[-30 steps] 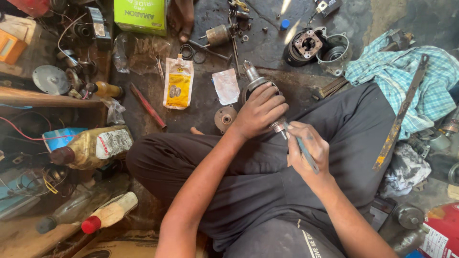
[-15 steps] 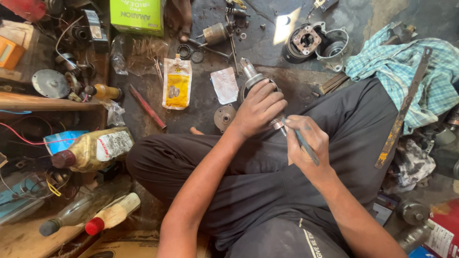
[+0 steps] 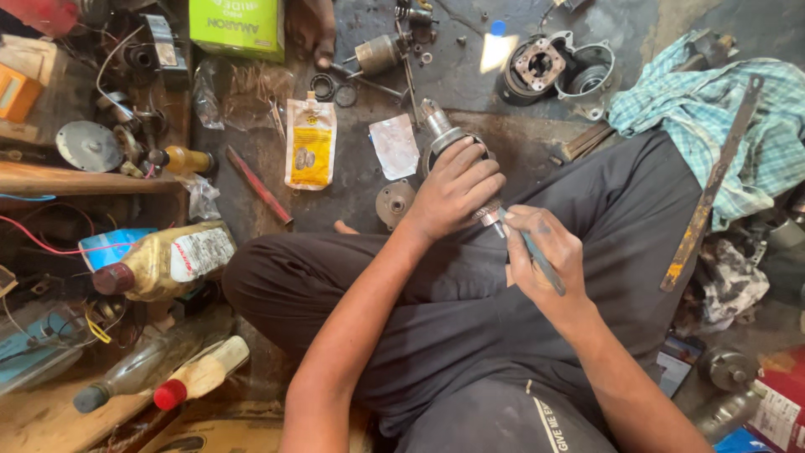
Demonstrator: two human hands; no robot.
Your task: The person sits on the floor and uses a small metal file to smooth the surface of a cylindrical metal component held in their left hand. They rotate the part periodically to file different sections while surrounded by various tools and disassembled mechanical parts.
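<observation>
A person sits cross-legged on a grimy workshop floor (image 3: 470,92); the left hand (image 3: 453,191) clasps a round grey metal motor part with a protruding shaft (image 3: 442,134), resting over the knee; the right hand (image 3: 545,252) pinches a slim dark metal tool (image 3: 537,258), its tip against the part's ridged end (image 3: 488,214); nearby lie a yellow pouch (image 3: 310,151), a red-handled screwdriver (image 3: 258,184), a checked blue cloth (image 3: 713,109) and an amber oil bottle (image 3: 163,260).

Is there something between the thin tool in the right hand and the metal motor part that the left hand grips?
Nothing visible. The right hand holds the thin tool, whose tip meets the shaft end of the motor part beside the left hand.
</observation>
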